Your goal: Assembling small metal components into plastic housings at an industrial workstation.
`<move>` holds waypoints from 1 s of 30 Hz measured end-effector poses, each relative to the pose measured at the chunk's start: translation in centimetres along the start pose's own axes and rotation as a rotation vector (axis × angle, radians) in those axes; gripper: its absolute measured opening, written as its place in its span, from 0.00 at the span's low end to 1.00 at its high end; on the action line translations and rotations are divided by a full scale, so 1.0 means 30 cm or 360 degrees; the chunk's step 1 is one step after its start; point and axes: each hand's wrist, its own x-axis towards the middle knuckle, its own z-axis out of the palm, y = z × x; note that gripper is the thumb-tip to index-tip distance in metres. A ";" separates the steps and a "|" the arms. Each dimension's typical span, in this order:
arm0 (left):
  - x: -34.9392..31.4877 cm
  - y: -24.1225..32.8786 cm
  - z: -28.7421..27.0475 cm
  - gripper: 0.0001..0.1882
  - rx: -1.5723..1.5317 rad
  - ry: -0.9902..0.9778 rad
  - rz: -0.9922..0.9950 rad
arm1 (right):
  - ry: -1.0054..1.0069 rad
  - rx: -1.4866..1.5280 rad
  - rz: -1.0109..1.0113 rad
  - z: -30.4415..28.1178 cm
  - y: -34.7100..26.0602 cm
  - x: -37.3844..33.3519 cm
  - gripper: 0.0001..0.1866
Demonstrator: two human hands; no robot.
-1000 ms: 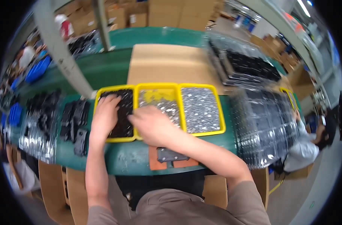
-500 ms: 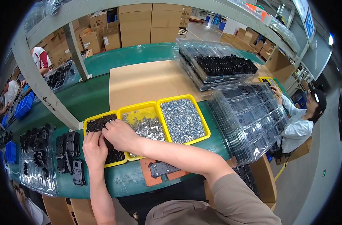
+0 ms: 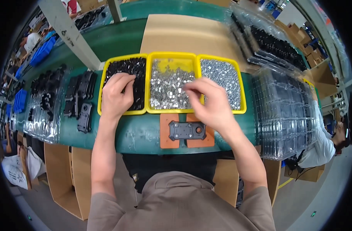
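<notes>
Three bright yellow trays sit on a dark green table top (image 3: 118,42): the left tray (image 3: 103,86) is filled with black parts, the middle tray (image 3: 172,56) with shiny silver pieces over a patch of bare yellow floor, the right tray (image 3: 242,92) with silver-grey screws. Below them an orange pad (image 3: 166,136) carries a dark grey plate (image 3: 186,130). A tan cardboard sheet (image 3: 183,34) lies behind the trays. Clear plastic trays (image 3: 284,111) stack at the right, and blue bins (image 3: 41,52) stand far left. The person's shirt (image 3: 176,204) is plain taupe
</notes>
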 end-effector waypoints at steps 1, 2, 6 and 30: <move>-0.004 0.033 -0.009 0.11 -0.0052 -0.0038 -0.0023 | -0.0022 0.0024 0.0114 -0.037 -0.002 -0.046 0.07; -0.005 0.073 -0.012 0.11 -0.0123 -0.0082 -0.0040 | 0.0027 0.0003 0.0151 -0.064 0.009 -0.106 0.07; -0.071 0.246 -0.027 0.12 -0.0418 -0.0349 -0.0005 | 0.0160 0.0215 0.0411 -0.101 -0.006 -0.319 0.10; -0.197 0.451 -0.026 0.09 -0.0295 -0.0785 0.0067 | -0.0320 -0.0426 -0.0194 -0.024 -0.010 -0.346 0.11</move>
